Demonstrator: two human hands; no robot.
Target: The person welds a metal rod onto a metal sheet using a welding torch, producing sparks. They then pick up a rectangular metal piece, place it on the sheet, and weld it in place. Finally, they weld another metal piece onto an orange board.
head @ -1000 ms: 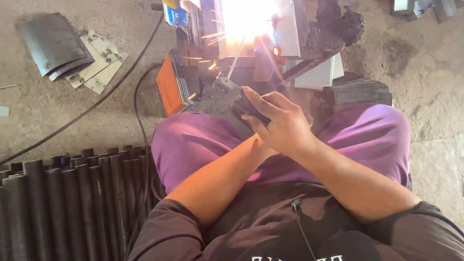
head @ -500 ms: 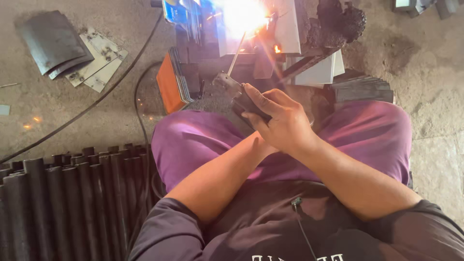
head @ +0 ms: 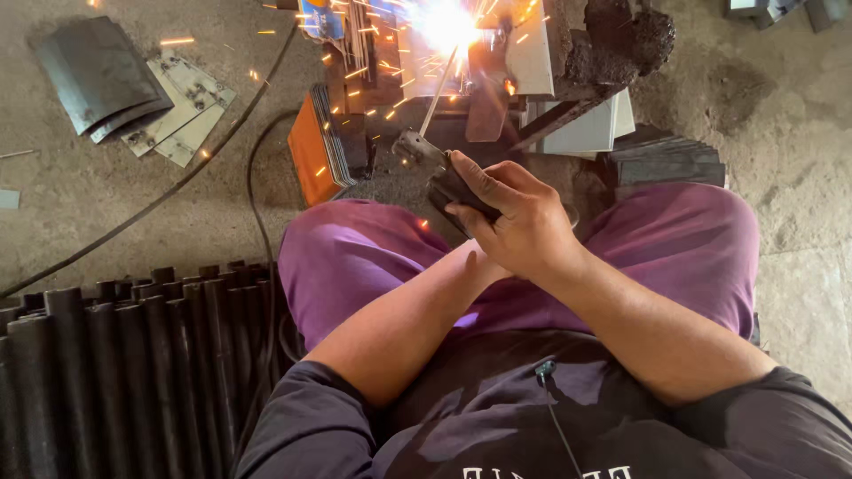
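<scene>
Both hands stacked, right hand (head: 524, 217) fingers (head: 475, 177) curled tight around welding holder (head: 439, 173)

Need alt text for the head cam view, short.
Seen from above, a seated person's right hand grips a dark electrode holder whose welding rod meets stacked metal pieces in a bright arc throwing sparks. The left hand is hidden beneath the right. Black tubes lie at left, curved metal sheets on the concrete floor.
</scene>
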